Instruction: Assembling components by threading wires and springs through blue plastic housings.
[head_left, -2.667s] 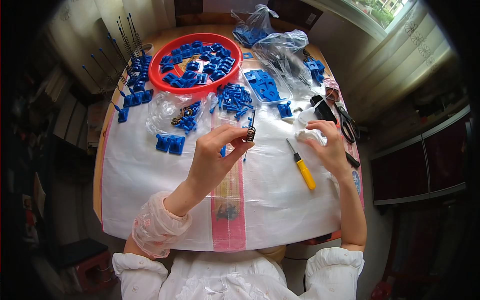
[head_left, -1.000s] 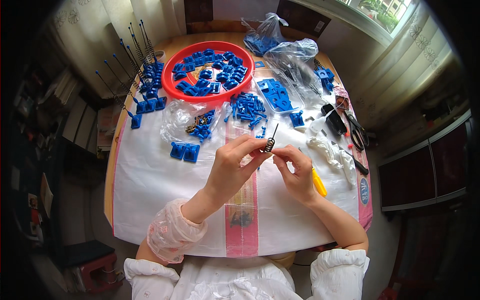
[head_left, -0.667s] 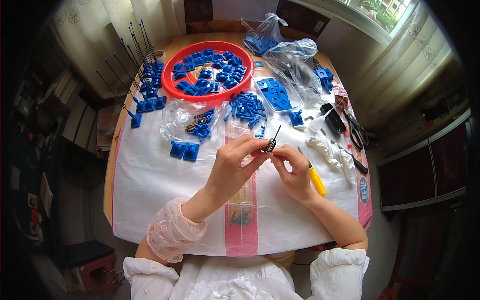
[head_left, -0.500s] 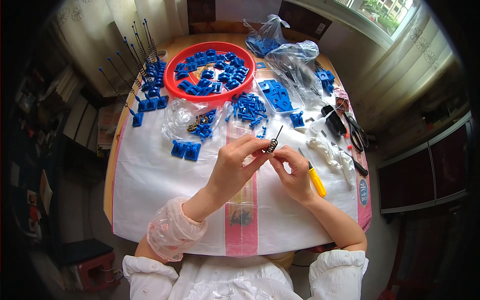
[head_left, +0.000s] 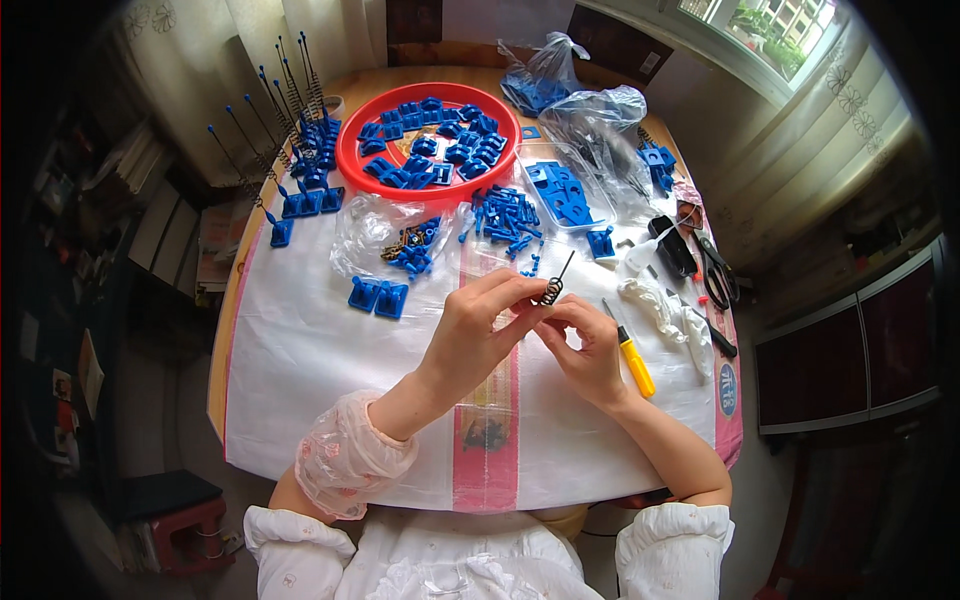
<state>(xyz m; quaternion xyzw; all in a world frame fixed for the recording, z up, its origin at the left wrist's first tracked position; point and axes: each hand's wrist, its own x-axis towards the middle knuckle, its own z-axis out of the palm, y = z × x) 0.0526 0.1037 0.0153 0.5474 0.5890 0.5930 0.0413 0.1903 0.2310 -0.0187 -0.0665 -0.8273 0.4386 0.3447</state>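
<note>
Over the middle of the table, my left hand [head_left: 482, 325] pinches a small black coil spring [head_left: 550, 291] between thumb and fingers. A thin straight black end rises from the spring, up and to the right. My right hand [head_left: 583, 345] is closed just below and beside it, fingertips pressed together near the spring's lower end; what they grip there is hidden. Beside my right hand lies a screwdriver [head_left: 636, 366] with a yellow handle. Two blue plastic bases [head_left: 378, 297] rest left of my left hand. Beyond my hands lies a pile of blue pegs [head_left: 507, 222].
A red round tray [head_left: 347, 160] at the back holds many blue parts. Finished-looking blue bases with tall springs [head_left: 300, 150] stand at the left. A clear box of flat blue pieces [head_left: 606, 216], plastic bags [head_left: 605, 110], black scissors [head_left: 727, 290] and a crumpled white cloth [head_left: 655, 308] lie right.
The view has shifted slightly, so the table things appear a little further right. Both hands keep nearly the same pose around the spring.
</note>
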